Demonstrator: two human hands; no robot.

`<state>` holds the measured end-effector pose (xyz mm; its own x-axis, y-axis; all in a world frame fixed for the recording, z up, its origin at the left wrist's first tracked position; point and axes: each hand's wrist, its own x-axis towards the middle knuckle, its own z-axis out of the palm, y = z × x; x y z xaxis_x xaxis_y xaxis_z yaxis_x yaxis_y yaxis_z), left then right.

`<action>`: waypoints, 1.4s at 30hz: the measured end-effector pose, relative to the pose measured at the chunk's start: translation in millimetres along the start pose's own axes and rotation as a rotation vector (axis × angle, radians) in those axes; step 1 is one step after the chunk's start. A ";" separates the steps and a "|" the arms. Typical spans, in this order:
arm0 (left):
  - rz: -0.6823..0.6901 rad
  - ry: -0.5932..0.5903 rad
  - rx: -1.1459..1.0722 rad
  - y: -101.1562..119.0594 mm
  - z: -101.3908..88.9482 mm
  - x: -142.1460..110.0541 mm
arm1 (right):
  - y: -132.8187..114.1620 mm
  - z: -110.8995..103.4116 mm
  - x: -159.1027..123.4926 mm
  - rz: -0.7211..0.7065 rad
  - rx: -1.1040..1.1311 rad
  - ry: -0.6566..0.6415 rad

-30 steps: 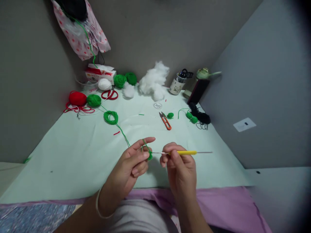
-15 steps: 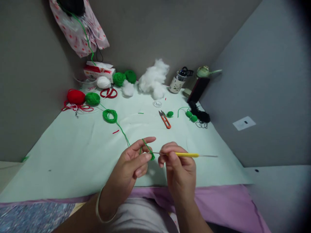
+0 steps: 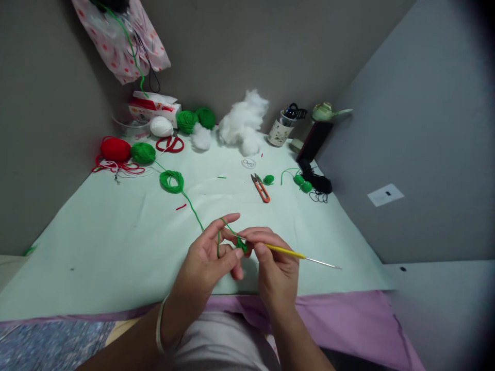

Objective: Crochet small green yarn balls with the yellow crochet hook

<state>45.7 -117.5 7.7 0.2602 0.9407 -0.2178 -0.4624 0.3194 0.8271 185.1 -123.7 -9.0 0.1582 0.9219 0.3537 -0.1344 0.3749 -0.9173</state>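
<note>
Table (image 3: 116,268): pale cover; from where I stand, both hands are above its near side, in front of the person.
Left hand (image 3: 209,260): thumb and fingers pinch the green piece; index finger stretched out to the right, yarn looped over it.
Right hand (image 3: 276,268): closed on the hook, fingers gathered toward the front of the yellow handle. Sits just right of the left hand, fingertips nearly meeting it.
Hook (image 3: 285,251): long axis crosswise, on a slant. Front end points left and slightly away from the person; rear shaft sticks out to the right and nearer the body.
Coil (image 3: 170,188): loose green ring on the table, beyond the left hand and to its left.
Snips (image 3: 260,188): lie beyond the hands, blades pointing away, apart from both.
Strand (image 3: 193,208): leads from the coil to the left hand; a length slopes down from the index finger to the piece.
Piece (image 3: 242,246): small, at the left thumb's tip, just left of the right fingertips. Left hand is nearer, being the one in contact.
Tip (image 3: 235,235): lies by the sloping yarn above the piece; whether it has caught the yarn, I cannot tell.
</note>
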 end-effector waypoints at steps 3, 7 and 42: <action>-0.009 0.006 -0.040 0.4 -0.6 1.5 | 3.1 0.2 -1.4 0.096 0.070 0.045; -0.038 0.038 -0.123 2.7 -2.9 3.7 | 5.6 0.6 -2.4 0.159 0.143 0.062; 0.091 0.083 0.126 3.0 -5.9 -2.8 | -13.9 -18.8 -4.9 -0.254 -0.264 -0.144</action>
<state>38.6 -118.5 7.7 0.1488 0.9729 -0.1772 -0.3698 0.2209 0.9025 204.6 -135.3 -1.4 0.0122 0.8143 0.5803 0.1502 0.5722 -0.8062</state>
